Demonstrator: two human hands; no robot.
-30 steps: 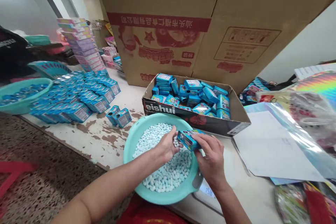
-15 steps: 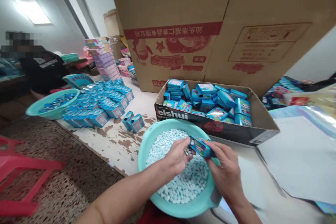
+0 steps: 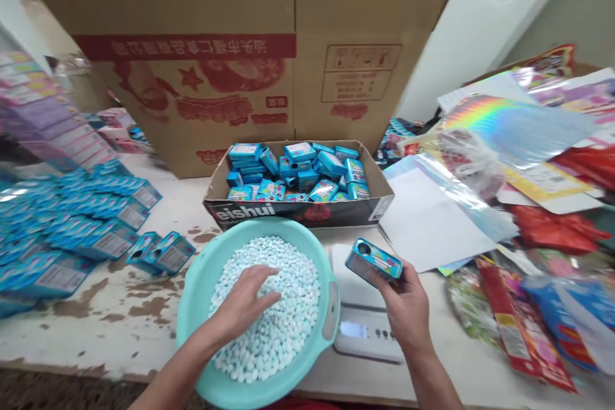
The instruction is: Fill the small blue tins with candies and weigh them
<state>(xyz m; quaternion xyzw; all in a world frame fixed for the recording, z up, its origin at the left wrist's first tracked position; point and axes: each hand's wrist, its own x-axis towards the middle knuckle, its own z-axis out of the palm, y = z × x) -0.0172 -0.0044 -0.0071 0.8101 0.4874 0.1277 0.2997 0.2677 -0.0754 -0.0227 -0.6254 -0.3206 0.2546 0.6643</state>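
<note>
My right hand grips a small blue candy box by its right end; a round dark hole shows in its top face. The box hangs over a white digital scale with a lit display. My left hand, fingers apart, rests over pale blue and white candies in a turquoise basin; I see nothing held in it. Two blue boxes stand together left of the basin.
Behind the basin lies an open carton of blue boxes, with a tall cardboard box behind it. Rows of blue boxes fill the left. White sheets and colourful packaging cover the right side.
The view has swung right. My left hand has left the candy box and moved over the candies; my right hand has carried the box rightward, from above the basin to above the scale.
</note>
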